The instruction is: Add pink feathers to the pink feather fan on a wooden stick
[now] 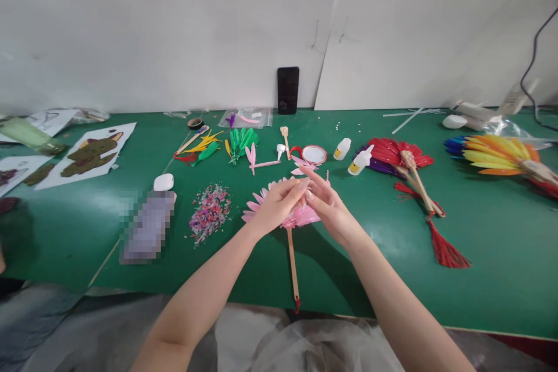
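Pink fan [304, 220]: head view, frame centre, on green table [501, 232], beneath both hands; thin, overlapping, pointed feathers.
Fan work: probably fine detailing at the feather base; next move likely calls for a light, steady touch.
Left hand [281, 202]: fingers curled, tips meeting the right's; any hold, can't tell.
Right hand [330, 204]: fingers partly extended, loosely bent; any hold, can't tell.
Handle [293, 264]: slim smooth wood, lower centre.
Chips [210, 213]: loose flaky multicolour pile, left of centre.
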The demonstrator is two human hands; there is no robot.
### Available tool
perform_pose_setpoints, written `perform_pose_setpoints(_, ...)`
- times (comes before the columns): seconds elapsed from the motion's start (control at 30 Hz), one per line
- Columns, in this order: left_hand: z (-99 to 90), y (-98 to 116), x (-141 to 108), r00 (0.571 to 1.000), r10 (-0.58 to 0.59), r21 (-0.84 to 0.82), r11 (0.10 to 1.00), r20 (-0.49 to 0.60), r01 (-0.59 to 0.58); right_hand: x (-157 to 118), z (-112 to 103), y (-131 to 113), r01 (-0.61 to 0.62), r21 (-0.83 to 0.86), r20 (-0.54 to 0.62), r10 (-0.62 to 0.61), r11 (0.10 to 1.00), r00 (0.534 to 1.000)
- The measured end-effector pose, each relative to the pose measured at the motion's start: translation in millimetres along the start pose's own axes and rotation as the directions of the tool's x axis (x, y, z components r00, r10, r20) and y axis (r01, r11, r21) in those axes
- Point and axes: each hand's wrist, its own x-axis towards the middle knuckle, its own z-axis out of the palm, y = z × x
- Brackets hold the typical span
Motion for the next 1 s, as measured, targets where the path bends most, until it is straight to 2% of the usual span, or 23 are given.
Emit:
perform_pose_setpoints(0.1,1.5,0.9,-1.0,1.0,0.011,0.057,0.998,-0.011,-0.01,0.3,-0.8,2.4,-0.019,0.014,-0.008,0.02,1.0,1.0)
perform_pose_setpoints(0.2,4.5,1.8,-2.1,0.994,0.067,0.213,0.976,-0.091,-0.046,0.9,-1.6,5.3,-0.055,0.021,-0.027,0.056,0.998,0.998)
perform_pose_setpoints(0.27,6.1,1.9,-2.4,0.986,0.097,0.26,0.964,-0.134,-0.06,1.0,-1.6,6.2,-0.065,0.031,-0.039,0.066,0.997,0.997)
perform_pose_setpoints(0.37,7.0,2.0,-2.1,0.988,0.083,0.198,0.979,-0.128,-0.057,0.4,-0.9,4.9,-0.099,0.093,-0.019,0.101,0.991,0.995)
perform_pose_setpoints(0.53,6.7,5.2,-2.2,0.999,0.032,0.078,0.997,-0.032,-0.029,-1.7,-0.8,1.0,-0.184,0.27,0.155,0.146,0.945,0.977)
perform_pose_setpoints(0.8,8.2,8.1,-3.6,0.986,0.091,0.138,0.988,-0.142,-0.071,-2.3,-1.2,2.7,-0.172,0.36,0.205,0.102,0.917,0.973)
perform_pose_setpoints(0.9,8.4,8.2,-4.0,0.982,0.127,0.168,0.98,-0.141,-0.103,-2.2,-1.0,3.6,-0.192,0.378,0.209,0.119,0.906,0.971)
perform_pose_setpoints(1.0,8.3,7.4,-4.4,0.972,0.21,0.272,0.947,-0.109,-0.174,-2.5,0.1,3.9,-0.217,0.403,0.221,0.136,0.889,0.966)
